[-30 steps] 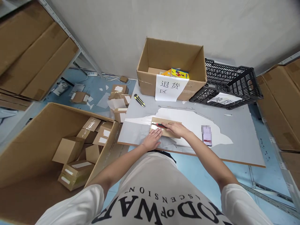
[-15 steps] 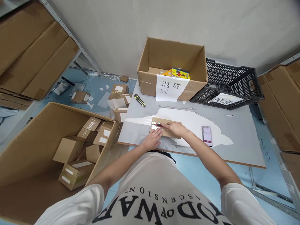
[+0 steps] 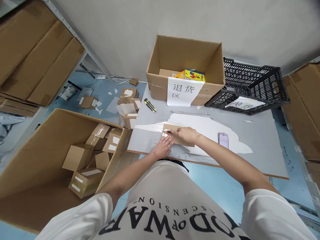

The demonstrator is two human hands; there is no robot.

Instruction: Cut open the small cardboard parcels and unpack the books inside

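A small flat cardboard box (image 3: 186, 141) lies near the table's front edge, with shiny clear tape at its left end. My right hand (image 3: 187, 134) is closed around a slim red utility knife (image 3: 168, 131), its front end over the taped part. The blade is too small to make out. My left hand (image 3: 163, 146) rests flat, fingers stretched, on the box's near left corner. A yellow-and-black utility knife (image 3: 150, 105) lies farther back on the table.
A large carton (image 3: 157, 90) with a paper sign and colourful boxes stands at the back, beside a black crate (image 3: 252, 86). A phone (image 3: 223, 140) lies right of my hands. On my left, a big carton (image 3: 27, 186) holds several small boxes.
My right hand and the red knife have shifted slightly along the taped end of the box. My left hand stays on the box. The whole view has moved a little.
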